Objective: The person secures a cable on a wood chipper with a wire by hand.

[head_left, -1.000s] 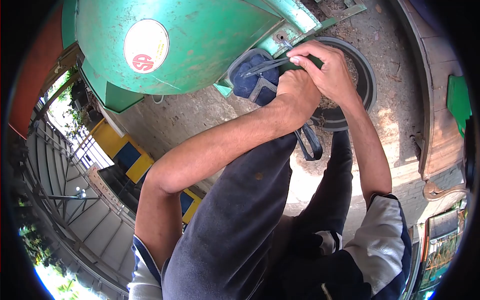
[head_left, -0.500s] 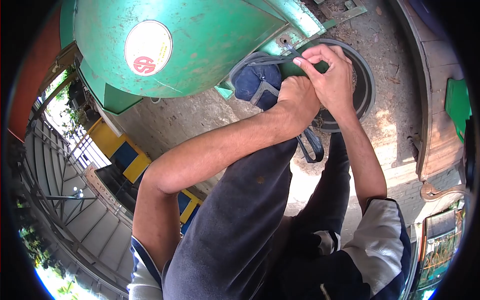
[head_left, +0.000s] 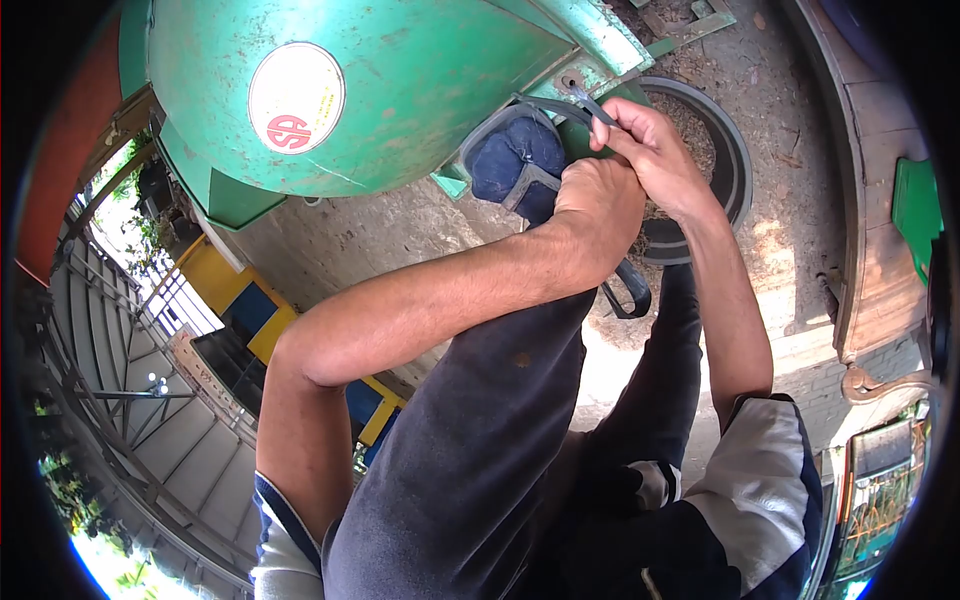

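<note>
Dark strap point(head_left: 565, 106) runs from a navy blue bundle point(head_left: 515, 160) to my right hand point(head_left: 655, 155), whose fingers pinch it near a metal hole in the green frame. My left hand point(head_left: 600, 205) is closed just below and touches the right one; what its fingers grip is hidden. A black strap loop point(head_left: 637, 290) hangs beneath my left hand. The bundle rests against the lower edge of a large green metal drum point(head_left: 400, 90).
A round black tub point(head_left: 738, 165) stands behind my right hand. Wooden furniture point(head_left: 880, 200) with a green piece lies at the right. At the left are yellow and blue panels point(head_left: 215, 280) and a stair-like structure point(head_left: 190, 450). My trousered legs fill the lower middle.
My right hand has shifted slightly down, with its fingers now curled round the strap. The strap over the bundle has spread and moved up, and the lower loop has swung slightly right.
</note>
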Action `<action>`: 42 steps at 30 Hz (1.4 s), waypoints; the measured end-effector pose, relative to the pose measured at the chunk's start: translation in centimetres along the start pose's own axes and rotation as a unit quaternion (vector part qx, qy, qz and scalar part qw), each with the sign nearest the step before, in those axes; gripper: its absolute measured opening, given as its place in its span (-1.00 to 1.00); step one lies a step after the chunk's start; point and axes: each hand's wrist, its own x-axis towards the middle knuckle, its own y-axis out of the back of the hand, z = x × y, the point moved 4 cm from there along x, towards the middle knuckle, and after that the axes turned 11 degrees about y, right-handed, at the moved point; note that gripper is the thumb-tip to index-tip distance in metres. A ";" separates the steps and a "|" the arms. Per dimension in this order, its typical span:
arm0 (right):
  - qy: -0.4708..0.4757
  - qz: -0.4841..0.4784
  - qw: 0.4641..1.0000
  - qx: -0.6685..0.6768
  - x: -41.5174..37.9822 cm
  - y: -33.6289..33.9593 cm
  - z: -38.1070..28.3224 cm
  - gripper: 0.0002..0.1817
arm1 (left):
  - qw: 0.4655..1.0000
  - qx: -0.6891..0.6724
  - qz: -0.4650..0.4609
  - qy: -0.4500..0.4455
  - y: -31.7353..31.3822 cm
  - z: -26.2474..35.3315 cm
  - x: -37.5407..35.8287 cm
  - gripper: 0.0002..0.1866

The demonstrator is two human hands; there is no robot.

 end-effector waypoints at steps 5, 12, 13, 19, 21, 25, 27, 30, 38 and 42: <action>-0.052 -0.018 0.997 0.044 -0.5 0.4 0.2 -0.88 | 1.000 -0.002 0.012 -0.005 -0.3 0.0 0.0 -0.81; 0.046 0.119 0.992 0.000 -1.9 0.9 -2.0 -0.77 | 0.998 0.016 0.052 0.032 -0.2 0.0 0.4 -0.78; 0.106 0.166 0.978 -0.069 -2.3 1.0 -2.7 -0.80 | 0.998 0.018 0.053 0.032 0.0 -0.1 0.6 -0.78; 0.253 0.173 0.928 -0.210 -2.3 -2.0 -6.1 -0.76 | 0.987 0.162 -0.009 -0.014 -1.0 0.5 1.4 -0.73; 0.300 0.139 0.932 -0.152 -0.9 -2.3 -7.8 -0.79 | 0.981 0.184 -0.041 0.054 -0.9 -0.1 3.0 -0.55; 0.295 0.104 0.948 -0.061 3.0 -2.7 -10.3 -0.77 | 0.983 0.134 0.118 -0.048 -5.1 -0.7 6.7 -0.62; 0.375 0.035 0.919 -0.118 4.8 -1.4 -9.6 -0.71 | 0.975 0.157 0.149 -0.043 -4.9 -0.8 7.2 -0.66; 0.282 0.054 0.958 0.013 5.7 -0.7 -10.5 -0.83 | 0.978 0.186 0.091 -0.035 -3.0 -1.1 6.5 -0.70; 0.207 0.116 0.958 0.160 6.0 3.6 -10.4 -0.73 | 0.997 -0.055 0.045 -0.003 -1.3 -1.7 0.8 -0.80; 0.178 0.030 0.952 0.248 3.3 5.5 -9.9 -0.66 | 0.911 -0.132 0.392 -0.017 1.8 -3.8 -3.1 -0.88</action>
